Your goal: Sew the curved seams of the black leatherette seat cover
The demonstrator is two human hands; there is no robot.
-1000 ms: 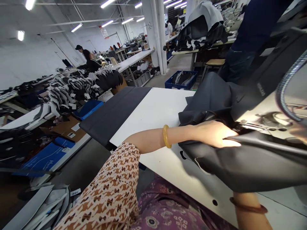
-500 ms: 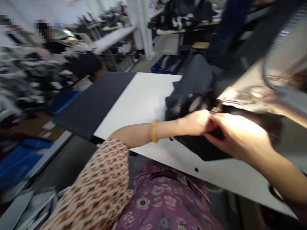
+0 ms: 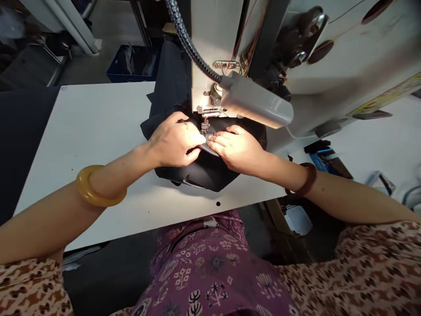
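Dark fabric (image 3: 213,173) lies bunched on the white table, under the presser foot (image 3: 205,126) of a sewing machine (image 3: 210,39). Left of the foot, my left hand (image 3: 174,140) pinches a fold of the fabric with thumb and fingers. On the other side my right hand (image 3: 241,150) grips the same cloth, its fingertips close to the foot. A grey edge of the cloth shows between both hands. The lamp (image 3: 259,101) on a braided flexible neck lights this spot. My fingers hide part of the fabric.
The white tabletop (image 3: 98,127) spreads to the left, with a dark surface beyond it. A blue crate (image 3: 131,79) holding dark pieces stands on the floor behind. At the right lie a blue-and-black box (image 3: 325,156) and other small items. An open drawer (image 3: 279,215) sits below the table.
My view has swung right and down onto the machine. My hands, close together at the cloth before, now hold it on either side of the presser foot.
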